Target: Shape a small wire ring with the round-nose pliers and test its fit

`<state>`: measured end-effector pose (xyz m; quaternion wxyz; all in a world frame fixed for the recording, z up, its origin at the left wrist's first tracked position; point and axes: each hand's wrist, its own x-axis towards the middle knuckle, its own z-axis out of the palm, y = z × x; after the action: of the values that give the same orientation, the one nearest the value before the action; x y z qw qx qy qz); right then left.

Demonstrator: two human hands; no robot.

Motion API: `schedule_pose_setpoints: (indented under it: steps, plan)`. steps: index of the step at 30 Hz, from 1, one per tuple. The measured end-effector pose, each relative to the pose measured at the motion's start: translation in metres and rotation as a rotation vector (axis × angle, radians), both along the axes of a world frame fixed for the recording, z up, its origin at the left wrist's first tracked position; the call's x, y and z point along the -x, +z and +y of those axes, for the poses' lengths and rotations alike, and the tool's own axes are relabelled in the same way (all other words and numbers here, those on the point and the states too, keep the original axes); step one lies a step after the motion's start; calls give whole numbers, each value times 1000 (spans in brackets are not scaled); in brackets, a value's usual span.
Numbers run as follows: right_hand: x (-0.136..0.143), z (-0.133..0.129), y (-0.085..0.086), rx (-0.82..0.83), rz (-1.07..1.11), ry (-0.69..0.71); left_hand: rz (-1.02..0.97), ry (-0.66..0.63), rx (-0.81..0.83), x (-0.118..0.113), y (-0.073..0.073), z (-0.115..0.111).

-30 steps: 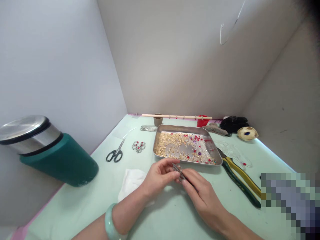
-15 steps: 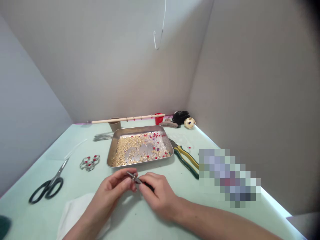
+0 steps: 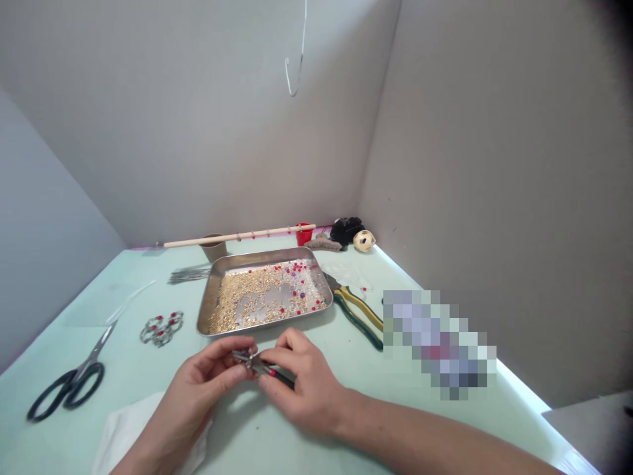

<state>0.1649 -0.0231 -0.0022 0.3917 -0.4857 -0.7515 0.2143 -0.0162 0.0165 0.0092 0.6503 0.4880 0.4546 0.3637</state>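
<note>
Right hand (image 3: 301,389) is gripping small pliers (image 3: 270,369), fingers wrapped around the dark handles with a red mark showing, nose pointing left. Left hand (image 3: 198,389) is pinching a small wire piece (image 3: 246,357) between thumb and fingertips, right at the plier tip. Both hands are closed on their items and meeting just in front of the metal tray (image 3: 210,297); can't tell whether the plier nose is actually clamping the wire piece, too small.

Hands are hovering low over the pale green table (image 3: 346,343), near its front edge. A white cloth (image 3: 119,435) is lying under the left wrist.

The tray is sitting just beyond the hands, holding gold beads (image 3: 237,303) spread across most of it, with red and a few purple beads scattered toward its right side. Green-and-yellow-handled cutters (image 3: 359,313) are lying just right of the tray. Left of the tray, a small beaded wire ornament (image 3: 161,328) is resting on the table, and black-handled scissors (image 3: 69,379) are lying further left. A bundle of thin wires (image 3: 188,274) is lying behind the tray's left corner.

Along the back wall: a wooden stick (image 3: 232,235), a brown cup (image 3: 213,247), a red cup (image 3: 303,233), a black item (image 3: 345,229) and a cream round object (image 3: 364,241). A white wire hook (image 3: 294,66) is hanging above.
</note>
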Motion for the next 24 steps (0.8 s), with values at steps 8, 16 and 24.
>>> schedule_pose_setpoints:
  steps: [8,16,24]
  plan:
    - [0,-1,-4,17,2,123,-47,-51,-273,-3,1,-8]
    - [1,1,-7,73,78,232,-59,-57,-502,-5,7,-14]
    - [2,1,1,253,157,342,-42,-73,-571,-1,9,-13]
